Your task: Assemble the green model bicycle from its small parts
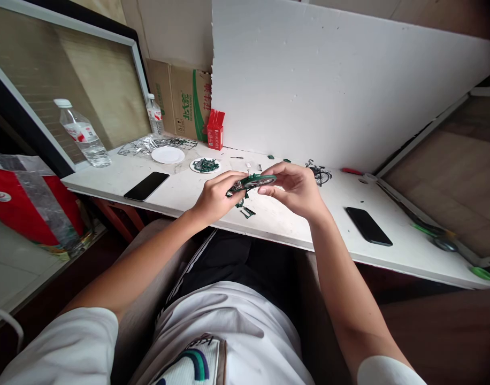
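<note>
Above the white table I hold a small green model bicycle (251,183) in both hands, tilted so that a wheel lies nearly flat to my view. My left hand (217,197) is closed on its left end, fingers partly hidden. At the right end, the thumb and fingers of my right hand (295,187) pinch the rim of the green wheel. Loose green parts (247,213) lie on the table just below. Beyond my right hand stands a black model bicycle (319,174). A white plate (192,167) at the back holds a heap of green parts.
A phone (146,186) lies at left, another phone (368,225) at right. Behind are a white plate (168,155), dark part frames (181,143), a red box (215,130) and water bottles (84,136). A white board (333,80) backs the table.
</note>
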`<state>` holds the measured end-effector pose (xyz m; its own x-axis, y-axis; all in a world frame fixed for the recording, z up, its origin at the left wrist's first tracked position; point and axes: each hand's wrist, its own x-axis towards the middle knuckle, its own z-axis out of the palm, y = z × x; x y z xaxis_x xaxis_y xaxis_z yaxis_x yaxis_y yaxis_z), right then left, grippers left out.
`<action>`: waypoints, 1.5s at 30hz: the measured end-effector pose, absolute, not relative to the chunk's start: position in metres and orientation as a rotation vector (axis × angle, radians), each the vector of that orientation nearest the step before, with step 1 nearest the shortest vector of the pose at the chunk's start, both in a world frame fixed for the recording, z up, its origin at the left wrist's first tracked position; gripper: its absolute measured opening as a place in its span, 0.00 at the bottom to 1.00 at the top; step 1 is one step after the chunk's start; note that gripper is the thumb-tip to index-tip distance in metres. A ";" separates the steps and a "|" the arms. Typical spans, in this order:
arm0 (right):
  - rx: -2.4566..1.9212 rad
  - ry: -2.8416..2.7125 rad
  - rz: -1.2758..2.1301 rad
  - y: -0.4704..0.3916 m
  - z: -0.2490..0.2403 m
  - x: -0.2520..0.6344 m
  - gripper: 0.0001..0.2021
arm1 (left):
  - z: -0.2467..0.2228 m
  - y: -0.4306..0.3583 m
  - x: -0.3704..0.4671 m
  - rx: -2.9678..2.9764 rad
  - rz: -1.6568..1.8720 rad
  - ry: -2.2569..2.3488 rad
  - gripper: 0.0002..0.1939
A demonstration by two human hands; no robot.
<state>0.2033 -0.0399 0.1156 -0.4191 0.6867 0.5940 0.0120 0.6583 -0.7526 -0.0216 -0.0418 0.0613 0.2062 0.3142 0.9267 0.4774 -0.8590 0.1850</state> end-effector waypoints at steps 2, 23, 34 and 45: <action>-0.550 -1.871 0.810 -0.041 0.114 0.202 0.26 | 0.060 -0.041 -0.020 -2.320 -1.755 -0.762 0.12; -0.536 -1.922 0.621 -0.038 0.111 0.202 0.20 | 0.070 -0.055 -0.015 -2.475 -1.921 -0.876 0.14; -0.520 -1.991 0.447 -0.045 0.118 0.203 0.17 | 0.071 -0.055 -0.018 -2.442 -1.835 -0.710 0.16; -0.547 -2.012 0.398 -0.048 0.122 0.203 0.21 | 0.071 -0.050 -0.021 -2.528 -1.782 -0.647 0.17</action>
